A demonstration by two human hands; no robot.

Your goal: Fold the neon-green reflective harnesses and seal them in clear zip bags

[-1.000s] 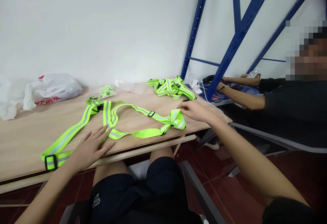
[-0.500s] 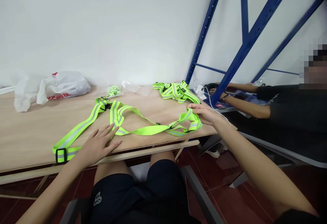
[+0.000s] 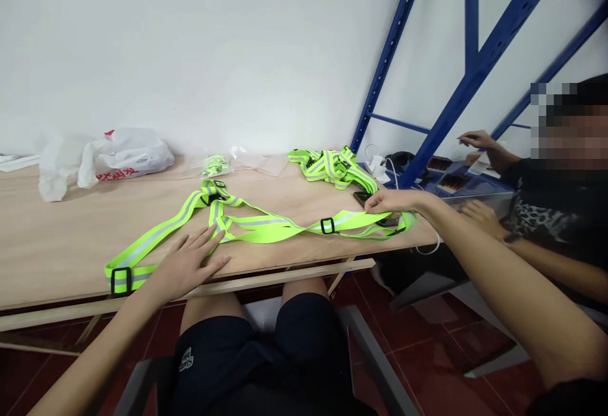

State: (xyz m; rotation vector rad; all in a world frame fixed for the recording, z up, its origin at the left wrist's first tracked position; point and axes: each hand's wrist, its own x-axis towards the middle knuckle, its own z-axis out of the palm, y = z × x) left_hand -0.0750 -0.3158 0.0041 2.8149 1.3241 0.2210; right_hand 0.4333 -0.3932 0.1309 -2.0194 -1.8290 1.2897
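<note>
Reflective harness [image 3: 273, 233] beneath left fingers [image 3: 202, 240], in right fingers [image 3: 374, 202]

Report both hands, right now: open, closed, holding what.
Left hand: open, palm down, partly over the neon-green, grey-striped webbing harness.
Right hand: closed, holding the harness near its right end.
</note>
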